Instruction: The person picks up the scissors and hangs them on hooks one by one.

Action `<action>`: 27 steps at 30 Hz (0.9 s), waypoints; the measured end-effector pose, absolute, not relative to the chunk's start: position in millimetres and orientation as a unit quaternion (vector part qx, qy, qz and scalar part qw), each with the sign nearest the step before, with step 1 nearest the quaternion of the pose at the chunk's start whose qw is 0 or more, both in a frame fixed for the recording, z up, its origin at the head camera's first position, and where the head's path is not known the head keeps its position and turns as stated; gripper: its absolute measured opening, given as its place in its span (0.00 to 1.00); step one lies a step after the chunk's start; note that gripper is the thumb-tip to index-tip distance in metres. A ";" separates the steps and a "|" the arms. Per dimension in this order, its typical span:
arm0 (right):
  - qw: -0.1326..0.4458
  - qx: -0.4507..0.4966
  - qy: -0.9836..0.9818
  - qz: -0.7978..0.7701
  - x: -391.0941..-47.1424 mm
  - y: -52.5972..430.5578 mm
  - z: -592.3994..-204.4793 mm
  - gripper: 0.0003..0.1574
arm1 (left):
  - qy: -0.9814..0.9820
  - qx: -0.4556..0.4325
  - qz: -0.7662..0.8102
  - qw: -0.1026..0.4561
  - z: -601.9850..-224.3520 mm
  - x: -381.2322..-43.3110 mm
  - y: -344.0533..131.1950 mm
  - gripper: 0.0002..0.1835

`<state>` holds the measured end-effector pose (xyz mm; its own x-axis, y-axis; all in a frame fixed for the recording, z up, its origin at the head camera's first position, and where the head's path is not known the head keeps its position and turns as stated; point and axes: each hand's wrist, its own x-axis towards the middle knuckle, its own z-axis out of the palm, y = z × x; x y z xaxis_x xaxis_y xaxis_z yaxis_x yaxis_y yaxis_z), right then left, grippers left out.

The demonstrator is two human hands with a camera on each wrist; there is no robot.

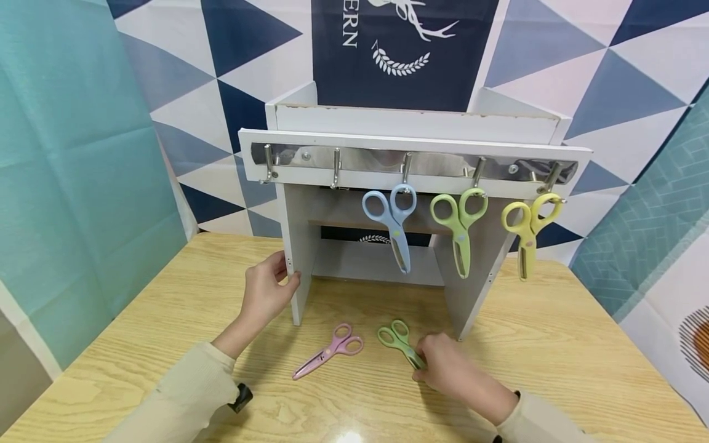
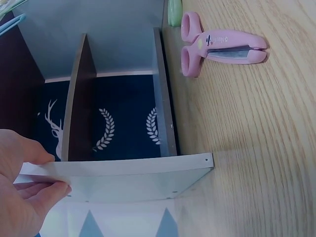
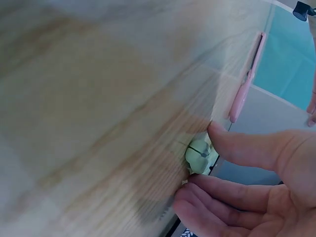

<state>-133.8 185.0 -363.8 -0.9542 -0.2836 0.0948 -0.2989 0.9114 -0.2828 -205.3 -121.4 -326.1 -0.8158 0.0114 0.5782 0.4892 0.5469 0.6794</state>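
Note:
My left hand (image 1: pixel 267 289) grips the front edge of the white rack's side panel (image 1: pixel 299 258), thumb on one face and fingers on the other. Low at the tabletop, my right hand (image 1: pixel 443 363) holds the blade end of green scissors (image 1: pixel 394 339) between thumb and fingers. Those scissors lie with their handles pointing away from me. In the right wrist view their blunt tip (image 3: pixel 197 157) shows between thumb and forefinger. Pink scissors (image 1: pixel 328 352) lie on the table to the left, between both hands, blades toward the lower left.
Across the rack's top runs a hook rail (image 1: pixel 388 163) with several metal hooks. Blue scissors (image 1: pixel 396 231), light green scissors (image 1: pixel 461 231) and yellow scissors (image 1: pixel 527 234) hang from it. The rack stands on a wooden table (image 1: pixel 183 320) before a patterned cloth (image 1: pixel 183 117).

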 end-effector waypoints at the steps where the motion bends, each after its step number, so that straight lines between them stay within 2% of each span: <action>1: 0.028 0.146 -0.978 0.148 -133.2 185.1 -364.0 0.18 | -0.839 -0.149 -0.452 0.264 -326.5 -205.0 -121.4 0.20; 7: 0.047 0.155 -0.975 0.154 -132.8 187.4 -365.0 0.16 | -0.839 -0.147 -0.453 0.263 -327.3 -205.1 -121.8 0.20; 19: 0.037 0.173 -0.968 0.180 -134.3 193.0 -363.6 0.11 | -0.839 -0.148 -0.450 0.267 -325.8 -206.1 -121.2 0.19; 27: 0.048 0.189 -0.965 0.177 -134.9 197.7 -364.7 0.14 | -0.839 -0.145 -0.451 0.268 -326.9 -206.6 -120.3 0.20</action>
<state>-134.9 197.7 -364.7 -0.9239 -0.3480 0.1590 -0.3818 0.8659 -0.3233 -206.6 -120.3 -326.9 -0.8146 0.0015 0.5801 0.4849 0.5504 0.6796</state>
